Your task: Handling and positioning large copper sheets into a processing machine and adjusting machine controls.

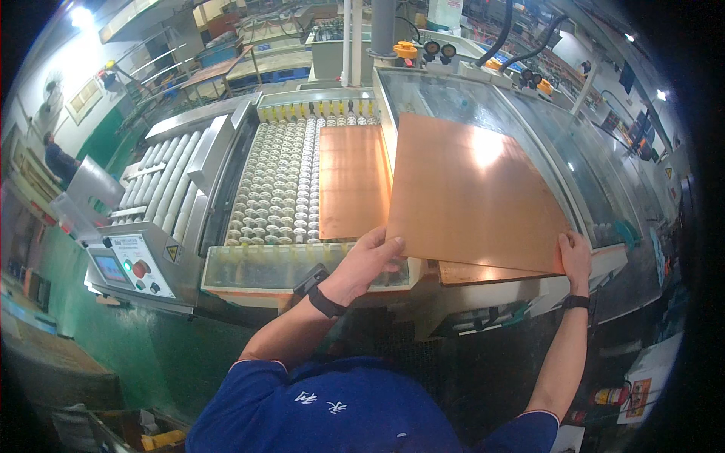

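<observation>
A large copper-coloured sheet is held up in front of me, tilted above the machine's glass cover. At its lower left corner my left hand grips the edge, thumb on top. My right hand is closed on the lower right corner. Beneath the held sheet, the edge of another copper sheet shows; most of it is hidden. To the left, a further copper sheet lies flat on the roller conveyor, partly inside the machine.
White rollers continue on the left section. A control panel with a screen and red knob stands at its near corner. Glass covers run to the right. A grey vertical pipe rises behind. A person is at the far left.
</observation>
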The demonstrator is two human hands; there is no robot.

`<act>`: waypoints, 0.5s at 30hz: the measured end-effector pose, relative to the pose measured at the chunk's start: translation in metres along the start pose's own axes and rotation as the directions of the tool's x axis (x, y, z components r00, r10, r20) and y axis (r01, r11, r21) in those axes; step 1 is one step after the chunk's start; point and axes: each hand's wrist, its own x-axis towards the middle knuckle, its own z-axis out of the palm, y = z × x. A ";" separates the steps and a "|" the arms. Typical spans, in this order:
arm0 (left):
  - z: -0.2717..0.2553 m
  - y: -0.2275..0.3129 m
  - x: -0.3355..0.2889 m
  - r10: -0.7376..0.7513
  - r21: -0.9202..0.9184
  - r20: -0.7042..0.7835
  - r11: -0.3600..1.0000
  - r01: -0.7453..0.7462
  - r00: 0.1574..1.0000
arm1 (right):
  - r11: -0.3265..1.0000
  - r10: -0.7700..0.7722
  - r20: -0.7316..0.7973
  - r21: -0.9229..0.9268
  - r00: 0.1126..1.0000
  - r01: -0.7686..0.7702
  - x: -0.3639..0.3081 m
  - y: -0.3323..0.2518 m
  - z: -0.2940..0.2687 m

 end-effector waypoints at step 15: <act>-0.104 0.152 -0.026 0.115 0.788 0.051 0.606 -0.111 0.992 | 0.999 -0.034 0.010 0.025 0.999 0.034 0.002 0.006 0.003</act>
